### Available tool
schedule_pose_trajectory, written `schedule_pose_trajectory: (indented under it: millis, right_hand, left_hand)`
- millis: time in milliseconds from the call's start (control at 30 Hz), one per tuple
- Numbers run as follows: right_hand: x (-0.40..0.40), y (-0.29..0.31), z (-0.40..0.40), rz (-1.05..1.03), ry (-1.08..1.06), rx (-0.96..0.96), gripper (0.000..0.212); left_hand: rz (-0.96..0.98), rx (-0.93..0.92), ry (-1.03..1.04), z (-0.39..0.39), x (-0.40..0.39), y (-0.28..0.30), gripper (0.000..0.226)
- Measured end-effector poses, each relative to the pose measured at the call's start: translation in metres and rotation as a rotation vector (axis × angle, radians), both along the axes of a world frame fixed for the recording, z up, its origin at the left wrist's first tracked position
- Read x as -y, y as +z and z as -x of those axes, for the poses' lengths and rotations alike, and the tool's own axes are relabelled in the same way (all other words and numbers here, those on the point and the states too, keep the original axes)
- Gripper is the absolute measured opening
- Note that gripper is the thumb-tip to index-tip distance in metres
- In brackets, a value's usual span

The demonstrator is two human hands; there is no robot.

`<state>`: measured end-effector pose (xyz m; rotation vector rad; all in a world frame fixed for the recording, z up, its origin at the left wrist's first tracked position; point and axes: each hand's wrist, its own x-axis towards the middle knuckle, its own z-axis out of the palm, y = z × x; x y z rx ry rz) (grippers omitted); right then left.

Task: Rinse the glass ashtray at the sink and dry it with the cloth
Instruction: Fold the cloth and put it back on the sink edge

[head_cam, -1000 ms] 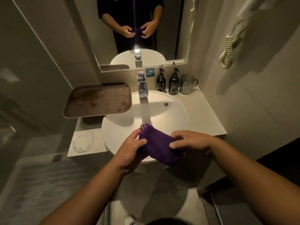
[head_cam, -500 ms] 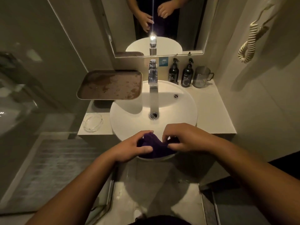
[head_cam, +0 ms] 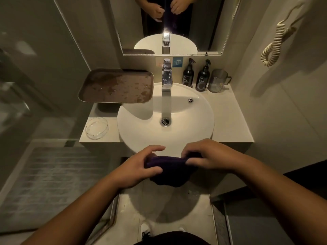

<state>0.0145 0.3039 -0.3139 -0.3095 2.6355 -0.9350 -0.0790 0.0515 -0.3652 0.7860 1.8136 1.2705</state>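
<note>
The clear glass ashtray (head_cam: 96,127) sits on the countertop left of the round white sink (head_cam: 138,131), with no hand on it. A dark purple cloth (head_cam: 169,171) hangs just in front of the sink's near rim, held between both hands. My left hand (head_cam: 137,167) grips its left end and my right hand (head_cam: 210,155) pinches its right end. The chrome tap (head_cam: 166,80) stands at the back of the basin; no water runs from it.
A brown wet tray (head_cam: 116,86) rests on a raised stand at the back left. Two dark pump bottles (head_cam: 188,74) and a clear mug (head_cam: 218,80) stand at the back right. A mirror (head_cam: 169,23) hangs above. A coiled cord (head_cam: 273,45) hangs on the right wall.
The view has tilted down, so the sink appears higher. Both hands have drawn the cloth back from over the basin to in front of its near rim and stretched it out sideways.
</note>
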Motion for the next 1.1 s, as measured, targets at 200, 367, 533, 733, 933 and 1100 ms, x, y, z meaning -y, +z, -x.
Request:
schedule_pose_trajectory:
  millis: [200, 367, 533, 733, 933, 1100]
  right_hand:
    - [0.006, -0.048, 0.003, 0.025, -0.171, 0.143, 0.024]
    - [0.003, -0.084, 0.050, -0.090, -0.475, 0.101, 0.035]
    - [0.003, -0.113, 0.073, -0.271, -0.524, 0.049, 0.028]
    - [0.003, -0.123, 0.073, -0.409, -0.493, 0.006, 0.033]
    - [0.013, -0.128, 0.032, -0.450, -0.020, -0.223, 0.049]
    - [0.018, -0.138, 0.022, -0.461, -0.099, -0.234, 0.049]
  left_hand:
    - [0.150, -0.126, -0.001, 0.009, 0.004, -0.020, 0.012]
    - [0.430, -0.437, 0.036, 0.051, -0.025, -0.046, 0.025]
    - [0.665, -0.665, 0.001, 0.080, -0.050, -0.074, 0.029]
    - [0.718, -0.741, 0.022, 0.078, -0.059, -0.084, 0.045]
    - [0.460, -1.027, -0.299, 0.041, -0.046, -0.086, 0.056]
    - [0.495, -1.089, -0.262, 0.032, -0.035, -0.097, 0.049]
